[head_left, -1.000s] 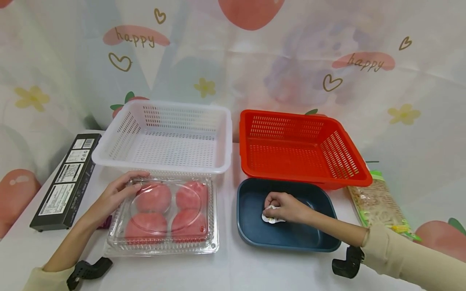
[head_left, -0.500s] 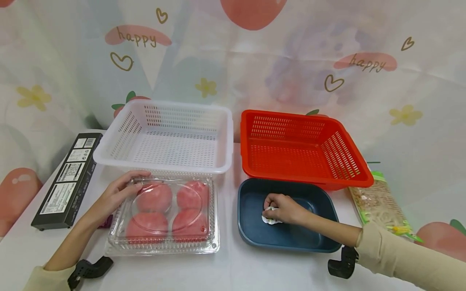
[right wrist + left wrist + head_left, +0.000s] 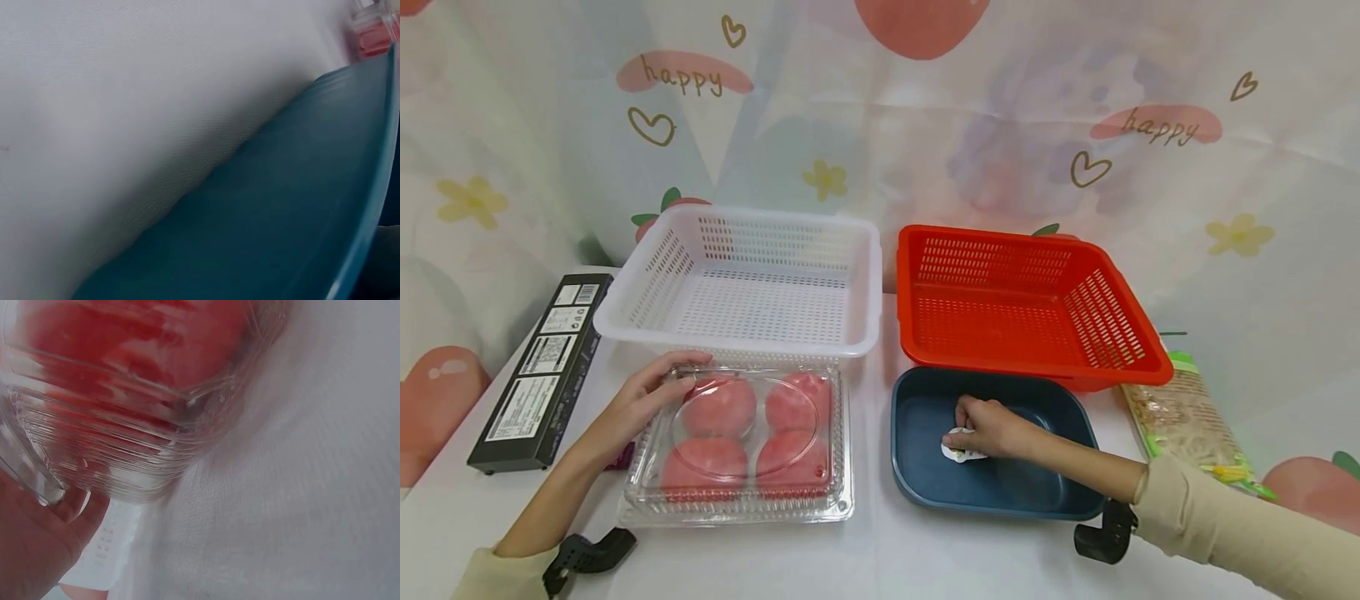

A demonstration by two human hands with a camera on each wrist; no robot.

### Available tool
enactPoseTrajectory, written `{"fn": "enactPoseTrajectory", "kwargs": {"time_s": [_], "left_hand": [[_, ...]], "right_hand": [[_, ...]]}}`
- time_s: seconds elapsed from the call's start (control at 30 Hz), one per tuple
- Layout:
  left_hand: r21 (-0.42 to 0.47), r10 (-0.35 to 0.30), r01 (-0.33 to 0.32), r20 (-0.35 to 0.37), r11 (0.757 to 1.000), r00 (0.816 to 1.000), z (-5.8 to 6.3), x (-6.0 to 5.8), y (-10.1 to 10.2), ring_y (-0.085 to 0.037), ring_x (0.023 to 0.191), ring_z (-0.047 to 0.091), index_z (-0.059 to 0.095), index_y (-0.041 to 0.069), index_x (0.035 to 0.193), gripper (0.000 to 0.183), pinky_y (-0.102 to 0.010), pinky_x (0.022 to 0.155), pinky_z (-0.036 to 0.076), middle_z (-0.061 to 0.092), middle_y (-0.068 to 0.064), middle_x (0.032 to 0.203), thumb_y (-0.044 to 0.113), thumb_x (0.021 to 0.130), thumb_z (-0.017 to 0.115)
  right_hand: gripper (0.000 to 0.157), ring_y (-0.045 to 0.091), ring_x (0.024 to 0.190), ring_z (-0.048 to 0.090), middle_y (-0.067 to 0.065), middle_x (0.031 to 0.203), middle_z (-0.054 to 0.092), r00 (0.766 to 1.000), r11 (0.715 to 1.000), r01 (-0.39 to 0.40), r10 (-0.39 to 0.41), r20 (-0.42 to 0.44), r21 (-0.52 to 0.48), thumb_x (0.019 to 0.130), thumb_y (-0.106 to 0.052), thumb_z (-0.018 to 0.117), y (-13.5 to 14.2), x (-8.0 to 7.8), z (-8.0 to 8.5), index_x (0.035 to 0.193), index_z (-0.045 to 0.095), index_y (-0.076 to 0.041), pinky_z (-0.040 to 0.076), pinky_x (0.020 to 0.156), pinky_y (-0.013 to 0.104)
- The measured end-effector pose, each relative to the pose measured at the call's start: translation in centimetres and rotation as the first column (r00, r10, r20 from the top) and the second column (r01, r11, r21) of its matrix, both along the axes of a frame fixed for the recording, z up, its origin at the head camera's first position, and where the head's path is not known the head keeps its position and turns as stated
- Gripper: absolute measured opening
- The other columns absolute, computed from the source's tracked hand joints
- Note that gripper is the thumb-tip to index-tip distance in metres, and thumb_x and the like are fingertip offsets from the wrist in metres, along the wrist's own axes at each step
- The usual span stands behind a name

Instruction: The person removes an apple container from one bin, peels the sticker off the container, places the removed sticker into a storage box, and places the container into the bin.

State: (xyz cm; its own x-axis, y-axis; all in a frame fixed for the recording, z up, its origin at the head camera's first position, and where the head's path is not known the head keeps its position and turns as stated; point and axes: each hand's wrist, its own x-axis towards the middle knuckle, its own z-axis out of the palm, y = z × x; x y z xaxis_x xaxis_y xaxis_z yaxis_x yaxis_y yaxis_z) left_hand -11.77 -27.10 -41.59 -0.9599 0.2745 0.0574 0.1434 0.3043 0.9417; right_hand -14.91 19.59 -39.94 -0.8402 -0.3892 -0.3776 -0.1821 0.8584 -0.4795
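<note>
White and small, an item (image 3: 957,456) is inside the blue tub (image 3: 916,450), pinched by the right hand (image 3: 992,427) — well apart, the left hand (image 3: 642,408), fingers relaxed, touches the clear box's (image 3: 737,515) far-left corner. "Happy" appears twice on the backdrop (image 3: 895,150); the black carton's (image 3: 542,375) labels are unreadable.

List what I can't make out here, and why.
Head view: part of the small white item, covered by the right hand.
Head view: much of the dark red item, behind the left arm and clear container.
Head view: fine print on the black box, too small.
Left wrist view: left hand, cut off by the picture's edge.
</note>
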Motion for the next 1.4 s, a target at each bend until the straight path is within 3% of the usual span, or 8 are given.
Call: {"fn": "enactPoseTrajectory", "kwargs": {"time_s": [0.1, 0.27, 0.4, 0.6, 1.4], "left_hand": [[0.005, 0.001, -0.001, 0.008, 1.0, 1.0, 0.1, 0.0, 0.0, 0.001, 0.109, 0.053, 0.045, 0.014, 0.14, 0.038, -0.02, 0.085, 0.05, 0.053, 0.013, 0.126, 0.021, 0.103, 0.042], [-0.003, 0.006, -0.006, 0.005, 1.0, 1.0, 0.0, 0.0, 0.0, 0.0, 0.11, 0.052, 0.045, 0.015, 0.14, 0.038, -0.02, 0.086, 0.049, 0.053, 0.013, 0.126, 0.022, 0.103, 0.043], [0.003, 0.001, -0.001, -0.005, 1.0, 1.0, -0.1, -0.1, 0.0, 0.001, 0.112, 0.052, 0.046, 0.013, 0.14, 0.038, -0.018, 0.087, 0.048, 0.053, 0.014, 0.127, 0.02, 0.103, 0.042], [0.018, -0.002, 0.003, -0.029, 1.0, 1.0, -0.3, -0.2, 0.0, 0.003, 0.11, 0.053, 0.047, 0.01, 0.139, 0.037, -0.016, 0.087, 0.048, 0.054, 0.015, 0.125, 0.017, 0.103, 0.043], [0.01, -0.011, 0.011, -0.04, 1.0, 0.999, -0.3, -0.3, -0.1, 0.001, 0.11, 0.053, 0.047, 0.009, 0.138, 0.037, -0.015, 0.087, 0.047, 0.055, 0.016, 0.125, 0.016, 0.103, 0.043]], "right_hand": [[0.03, 0.013, 0.061, 0.044, 0.001, 0.067, 0.048, 1.0, 1.0, -0.007, 0.007, -0.014, -0.021, 0.084, -0.022, 0.075, 0.1, 0.0, 0.0, 0.085, 0.049, -0.008, 0.032, 0.052, 0.02], [0.026, 0.008, 0.058, 0.043, -0.003, 0.065, 0.047, 0.991, 0.989, -0.124, 0.119, -0.064, -0.08, 0.085, -0.019, 0.073, 0.5, 0.1, 0.0, 0.084, 0.049, -0.009, 0.032, 0.051, 0.019], [0.019, 0.004, 0.057, 0.043, -0.005, 0.067, 0.05, 0.98, 0.975, -0.197, 0.192, -0.056, -0.098, 0.087, -0.019, 0.071, 0.8, 0.1, 0.2, 0.086, 0.054, -0.011, 0.036, 0.05, 0.018], [0.019, 0.006, 0.046, 0.046, -0.002, 0.072, 0.051, 0.983, 0.977, -0.173, 0.18, 0.047, -0.123, 0.088, -0.021, 0.07, 1.2, 0.3, 0.7, 0.093, 0.054, -0.011, 0.046, 0.046, 0.018], [0.02, 0.005, 0.043, 0.047, -0.002, 0.069, 0.05, 0.98, 0.981, -0.168, 0.177, 0.089, -0.098, 0.087, -0.017, 0.071, 2.9, 0.4, 1.1, 0.093, 0.053, -0.011, 0.045, 0.05, 0.019]]}}
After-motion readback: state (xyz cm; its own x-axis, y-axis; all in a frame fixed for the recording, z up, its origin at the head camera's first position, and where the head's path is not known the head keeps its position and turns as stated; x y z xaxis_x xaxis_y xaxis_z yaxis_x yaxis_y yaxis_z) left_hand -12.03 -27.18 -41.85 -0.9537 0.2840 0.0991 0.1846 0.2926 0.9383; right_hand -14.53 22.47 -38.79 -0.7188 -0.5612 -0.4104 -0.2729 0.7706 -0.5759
